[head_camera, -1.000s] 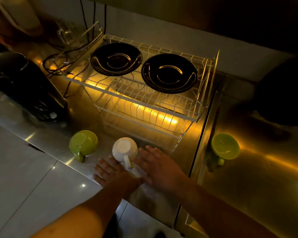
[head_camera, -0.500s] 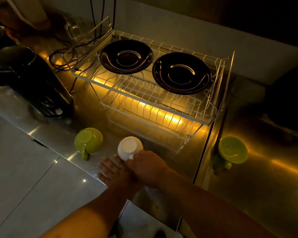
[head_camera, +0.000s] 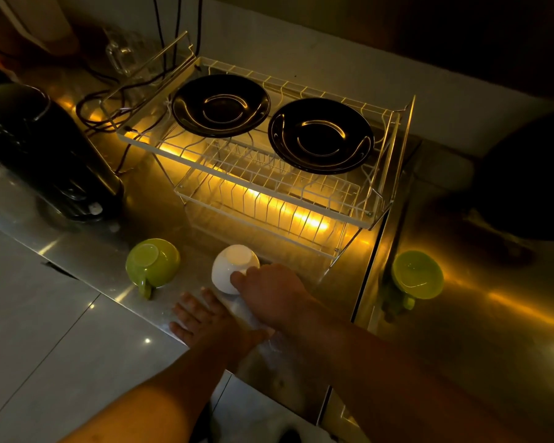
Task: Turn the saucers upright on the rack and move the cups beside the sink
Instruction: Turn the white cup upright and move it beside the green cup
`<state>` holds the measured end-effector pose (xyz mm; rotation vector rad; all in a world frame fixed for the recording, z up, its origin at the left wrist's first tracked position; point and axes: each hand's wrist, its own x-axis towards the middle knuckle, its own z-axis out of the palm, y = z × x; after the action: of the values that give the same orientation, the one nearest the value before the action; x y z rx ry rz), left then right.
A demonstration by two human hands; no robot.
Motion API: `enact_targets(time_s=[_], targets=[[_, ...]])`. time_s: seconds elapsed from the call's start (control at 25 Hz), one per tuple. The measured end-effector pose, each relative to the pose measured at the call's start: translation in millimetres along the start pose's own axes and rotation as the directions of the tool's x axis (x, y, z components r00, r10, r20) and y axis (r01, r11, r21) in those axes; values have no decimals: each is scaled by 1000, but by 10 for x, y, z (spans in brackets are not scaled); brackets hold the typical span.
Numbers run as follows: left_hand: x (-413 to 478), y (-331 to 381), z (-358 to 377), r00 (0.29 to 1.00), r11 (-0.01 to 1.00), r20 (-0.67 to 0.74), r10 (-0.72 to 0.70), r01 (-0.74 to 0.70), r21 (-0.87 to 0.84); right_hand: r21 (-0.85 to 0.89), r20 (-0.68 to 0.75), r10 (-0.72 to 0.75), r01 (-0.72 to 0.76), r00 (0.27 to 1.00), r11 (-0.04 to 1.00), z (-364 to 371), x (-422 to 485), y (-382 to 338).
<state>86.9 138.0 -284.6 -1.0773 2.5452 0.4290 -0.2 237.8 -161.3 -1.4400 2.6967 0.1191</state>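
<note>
Three cups are out here: a white cup [head_camera: 234, 268] upside down on the steel counter [head_camera: 87, 251] in front of the rack [head_camera: 269, 199], a green cup [head_camera: 152, 263] upside down just to its left, and another green cup [head_camera: 418, 274] sitting open side up on the surface past the seam on the right. Both black saucers [head_camera: 221, 105] [head_camera: 320, 135] lie face up on the rack's top shelf, so that half looks done to me. The right hand [head_camera: 269, 295] is closed over the near side of the white cup, fingers wrapped on its wall, while the left hand [head_camera: 205, 318] lies flat and open on the counter just below, holding nothing. What could go wrong, I'd guess: that steel looks slick, and a glazed cup pinched by the wall rather than the handle could slip out and clip the green one or the rack leg. It's really dim too, so misjudging the counter edge seems possible. Hard to see: the white cup's handle is hidden under the hand, the sink itself is just a dark shape at right, and the stuff at top left, cables [head_camera: 103, 100] and a dark appliance [head_camera: 48, 155], is murky.
</note>
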Motion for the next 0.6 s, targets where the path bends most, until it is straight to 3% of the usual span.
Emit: enact_targets(time_s=[0.16,0.24,0.4,0.44,0.48,0.56,0.6], targets=[[12,4,-2,1000,1000,-7,-16,16,-12,3,-42,48,-48,998,999,-149,12,126],[10,29,-14,999,999,4,-46,46,-17,121,-19,117,-114,993,986,-244,1,205],[6,36,-40,998,997,18,-65,66,-34,456,163,363,-396,918,797,-385,-126,358],[-1,38,-48,998,997,21,-66,67,-39,541,219,396,-449,892,712,-375,-192,359],[-6,39,-57,998,997,22,-63,64,-48,664,279,453,-511,847,546,-337,-259,356],[-9,32,-73,998,996,16,-61,62,-62,836,462,547,-548,698,-5,-283,-379,335],[-14,27,-74,998,996,22,-59,61,-66,825,546,537,-523,643,-213,-268,-437,338]])
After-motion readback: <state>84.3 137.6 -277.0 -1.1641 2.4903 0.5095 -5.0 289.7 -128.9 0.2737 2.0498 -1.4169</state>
